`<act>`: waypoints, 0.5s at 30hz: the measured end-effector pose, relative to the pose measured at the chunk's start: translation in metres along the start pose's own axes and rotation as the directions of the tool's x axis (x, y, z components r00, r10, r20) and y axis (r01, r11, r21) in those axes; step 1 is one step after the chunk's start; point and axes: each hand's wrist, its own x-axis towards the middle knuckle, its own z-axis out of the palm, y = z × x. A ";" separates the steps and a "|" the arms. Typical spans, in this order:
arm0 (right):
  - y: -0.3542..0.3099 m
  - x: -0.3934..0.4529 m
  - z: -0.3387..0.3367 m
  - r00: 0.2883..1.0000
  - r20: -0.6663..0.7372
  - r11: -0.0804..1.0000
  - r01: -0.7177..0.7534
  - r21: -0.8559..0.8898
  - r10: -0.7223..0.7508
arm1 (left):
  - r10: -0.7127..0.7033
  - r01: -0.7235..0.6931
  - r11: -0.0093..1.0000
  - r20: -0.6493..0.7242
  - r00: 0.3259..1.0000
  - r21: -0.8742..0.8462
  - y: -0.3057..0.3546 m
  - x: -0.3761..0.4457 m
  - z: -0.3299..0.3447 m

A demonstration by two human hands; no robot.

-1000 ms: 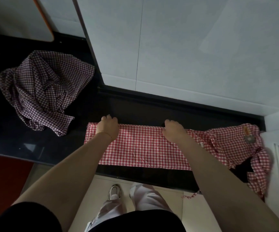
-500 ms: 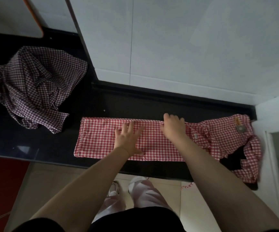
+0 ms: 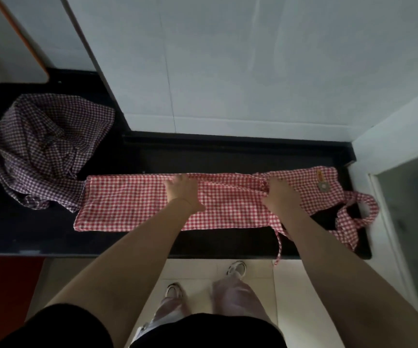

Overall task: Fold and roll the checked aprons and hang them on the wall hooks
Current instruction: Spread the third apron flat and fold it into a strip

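A red-and-white checked apron (image 3: 127, 200) lies folded into a long flat strip on the black counter (image 3: 39, 237). Its bib end with a small tag (image 3: 324, 185) and its looped straps (image 3: 353, 217) trail to the right. My left hand (image 3: 182, 192) presses flat on the strip's middle, fingers straight. My right hand (image 3: 279, 194) rests further right, where the strip meets the bib, fingers bent over bunched cloth there. A second, dark purple checked apron (image 3: 42, 149) sits crumpled at the left of the counter. No wall hooks are in view.
White tiled wall (image 3: 228, 71) rises right behind the counter. A white board with an orange edge (image 3: 14, 46) leans at the far left. One apron tie (image 3: 279, 244) hangs over the counter's front edge. My feet stand on pale floor tiles (image 3: 197, 270) below.
My left hand slid from the strip's left end to its middle and flattened. My right hand moved right toward the bib, which now lies stretched out straighter.
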 end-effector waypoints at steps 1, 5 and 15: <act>0.000 0.002 -0.003 0.999 0.035 1.000 0.022 0.019 -0.022 | 0.065 -0.067 0.996 -0.037 0.997 -0.055 0.015 0.002 -0.003; 0.008 0.019 -0.013 0.989 0.115 0.993 0.087 0.075 -0.095 | 0.233 -0.232 0.948 -0.021 0.972 -0.219 0.074 0.012 -0.009; 0.050 0.080 -0.047 0.757 0.640 0.949 0.283 -0.141 -0.131 | -0.035 0.066 0.971 0.134 0.990 -0.230 0.133 0.038 -0.012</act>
